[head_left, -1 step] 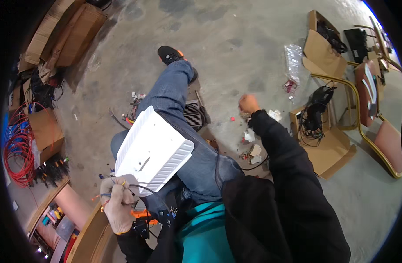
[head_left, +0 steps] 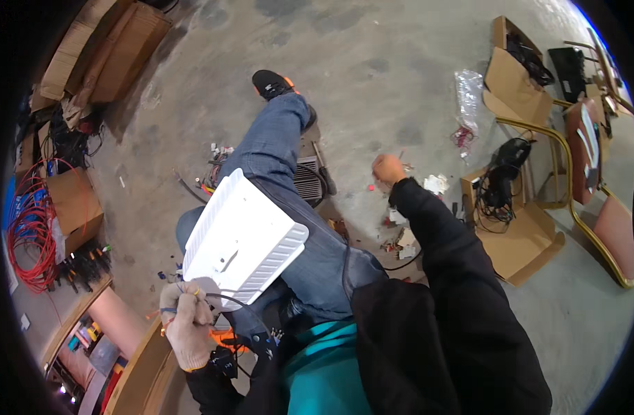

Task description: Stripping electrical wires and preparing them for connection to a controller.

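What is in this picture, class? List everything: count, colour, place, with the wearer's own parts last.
Floor: one, grey, beneath
Panel: one, white, centre left
Cable: one, black, by the panel's lower end
Finned block: one, grey, centre
Scraps: many, mixed, right of centre
Coil: one bundle, red, far left
Cardboard: several, brown, both sides
Cords: one tangle, black, on the right-side cardboard
Plastic: one, clear, upper right
Chair: at least one, pinkish with gold frame, right
Left hand: one, off-white glove, gripping the cable
Right hand: one, bare, near the scraps
Legs: two, blue jeans, centre
Sleeves: two, black, lower half
Shirt: one, teal, bottom
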{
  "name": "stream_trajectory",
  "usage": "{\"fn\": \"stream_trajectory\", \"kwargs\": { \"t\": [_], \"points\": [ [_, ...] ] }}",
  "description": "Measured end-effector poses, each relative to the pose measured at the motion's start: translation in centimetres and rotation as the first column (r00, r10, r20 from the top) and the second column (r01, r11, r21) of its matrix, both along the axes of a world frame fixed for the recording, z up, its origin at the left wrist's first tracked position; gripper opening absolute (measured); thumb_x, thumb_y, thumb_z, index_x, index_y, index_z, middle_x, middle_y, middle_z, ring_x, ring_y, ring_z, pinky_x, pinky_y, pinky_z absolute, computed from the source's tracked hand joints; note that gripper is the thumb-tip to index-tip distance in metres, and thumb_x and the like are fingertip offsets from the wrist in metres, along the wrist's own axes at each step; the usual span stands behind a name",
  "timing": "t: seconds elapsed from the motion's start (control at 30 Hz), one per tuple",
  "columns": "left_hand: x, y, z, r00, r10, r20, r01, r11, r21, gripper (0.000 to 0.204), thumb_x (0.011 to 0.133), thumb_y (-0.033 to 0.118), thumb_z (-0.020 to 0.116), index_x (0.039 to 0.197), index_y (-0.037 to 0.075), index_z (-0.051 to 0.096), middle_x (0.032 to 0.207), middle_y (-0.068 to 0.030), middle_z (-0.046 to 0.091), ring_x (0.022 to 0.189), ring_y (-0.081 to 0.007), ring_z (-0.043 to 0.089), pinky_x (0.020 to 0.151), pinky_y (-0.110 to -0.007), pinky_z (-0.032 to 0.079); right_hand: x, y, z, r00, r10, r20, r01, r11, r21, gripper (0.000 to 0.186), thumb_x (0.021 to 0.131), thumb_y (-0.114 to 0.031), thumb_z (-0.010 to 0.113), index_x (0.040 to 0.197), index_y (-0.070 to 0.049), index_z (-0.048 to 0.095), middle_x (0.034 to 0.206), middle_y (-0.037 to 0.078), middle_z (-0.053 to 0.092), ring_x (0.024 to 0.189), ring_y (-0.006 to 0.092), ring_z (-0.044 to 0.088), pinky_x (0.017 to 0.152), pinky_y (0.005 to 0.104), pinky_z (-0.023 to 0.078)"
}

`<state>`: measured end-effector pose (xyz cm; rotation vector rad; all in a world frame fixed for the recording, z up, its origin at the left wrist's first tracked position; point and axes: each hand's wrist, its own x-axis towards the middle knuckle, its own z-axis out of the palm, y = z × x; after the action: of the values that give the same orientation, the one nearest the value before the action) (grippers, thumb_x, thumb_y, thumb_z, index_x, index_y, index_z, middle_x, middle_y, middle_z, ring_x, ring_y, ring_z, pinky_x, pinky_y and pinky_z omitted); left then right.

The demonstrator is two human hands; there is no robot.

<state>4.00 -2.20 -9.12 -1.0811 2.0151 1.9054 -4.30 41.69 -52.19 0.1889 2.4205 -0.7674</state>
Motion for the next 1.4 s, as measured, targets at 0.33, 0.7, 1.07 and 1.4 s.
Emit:
{"fn": "stream_trajectory", "kwargs": {
  "t": [0.33,0.7,1.07,1.4],
  "points": [
    [-0.6,-0.5,-1.2,0.998,-0.053,0.039,0.050,0.996,0.076,0.007,0.101,0.012,0.059,0.097,0.006,0.057,0.081,-0.0036,0.060,0.051,-0.0064,0.040,0.048,-0.023,0.033,10.3,-9.4,-3.0,0.897,0.424,0.124,-0.401,0.900,-0.171,0.023,0.084,-0.024,0.062,0.089,-0.004,0.072,0.089,0.023,0.072,0.089,0.0435,0.070,0.077,0.0524,0.055],
    [0.7,0.2,-0.9,0.995,-0.042,-0.093,0.043,0.999,0.010,0.010,0.100,0.009,0.061,0.108,0.003,0.060,0.088,-0.0046,0.062,0.055,-0.0047,0.039,0.051,-0.023,0.034,9.1,-10.6,3.4,0.820,0.565,0.092,-0.512,0.796,-0.323,0.026,0.068,-0.016,0.074,0.090,-0.003,0.075,0.089,0.026,0.072,0.087,0.0436,0.071,0.070,0.0511,0.056],
    [1.8,0.6,-0.1,0.992,0.071,-0.108,-0.070,0.997,0.011,0.012,0.098,0.007,0.060,0.107,-0.002,0.061,0.082,-0.0082,0.064,0.058,-0.0073,0.050,0.052,-0.023,0.037,8.0,-9.3,7.7,0.917,0.399,0.028,-0.383,0.896,-0.224,0.026,0.082,-0.025,0.068,0.084,0.001,0.071,0.086,0.026,0.070,0.083,0.0445,0.070,0.070,0.0520,0.054],
    [2.9,0.6,-0.8,0.982,-0.082,-0.169,0.074,0.996,-0.052,0.018,0.090,0.014,0.072,0.102,0.002,0.074,0.091,-0.0040,0.073,0.078,-0.0096,0.064,0.068,-0.026,0.052,-1.6,-4.9,17.5,0.995,-0.100,0.027,0.102,0.910,-0.402,0.019,0.100,-0.020,0.063,0.092,-0.003,0.066,0.075,0.001,0.064,0.064,0.0079,0.054,0.055,0.0257,0.044]
  ]
}}
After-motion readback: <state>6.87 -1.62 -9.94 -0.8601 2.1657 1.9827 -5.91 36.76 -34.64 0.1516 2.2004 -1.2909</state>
